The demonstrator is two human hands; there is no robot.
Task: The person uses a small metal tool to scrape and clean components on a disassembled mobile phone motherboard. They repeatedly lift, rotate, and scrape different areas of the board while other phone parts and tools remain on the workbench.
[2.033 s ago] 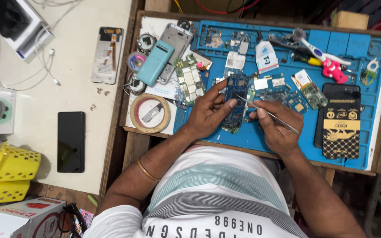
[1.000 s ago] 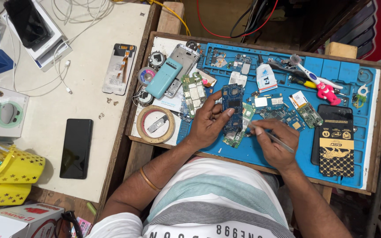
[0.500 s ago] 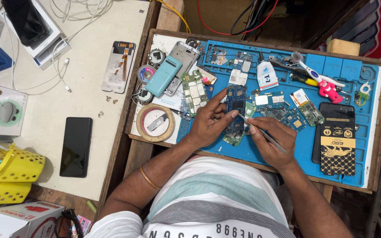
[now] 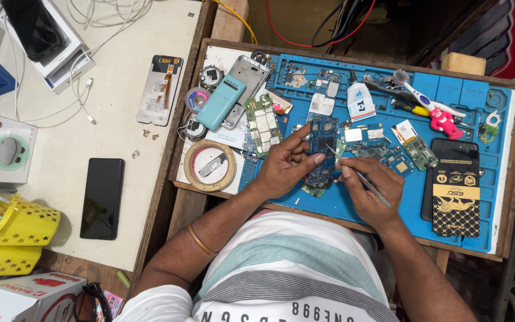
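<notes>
On the blue work mat (image 4: pixel 382 209), near its middle, lies a blue circuit board (image 4: pixel 323 146), its long axis running from the near edge of the mat toward the far edge, one short end pointing at the person and the other away. The left hand (image 4: pixel 284 167) steadies it, fingers spread and curled, with fingertips pressing the board's left edge and top. The right hand (image 4: pixel 374 188) pinches thin metal tweezers (image 4: pixel 356 174) between thumb and fingers; the tool slants up and to the left, its tip touching the board's right side.

Just right of the board lie several smaller green and blue boards (image 4: pixel 397 152), crowding that side. To the left a green circuit board (image 4: pixel 263 122) lies at a slant, and beyond it a teal phone back (image 4: pixel 220 102) rests over a silver phone frame (image 4: pixel 248 74). A roll of tape (image 4: pixel 210 165) sits on the white sheet at the mat's left, close to the left wrist. At the far right a black phone (image 4: pixel 455 188) with a patterned card on it lies along the mat. A white tube (image 4: pixel 360 101) and a pink tool (image 4: pixel 445 122) lie toward the far edge. On the pale table to the left, well apart, a dark phone (image 4: pixel 102 198) lies flat beside a yellow basket (image 4: pixel 13 238)
</notes>
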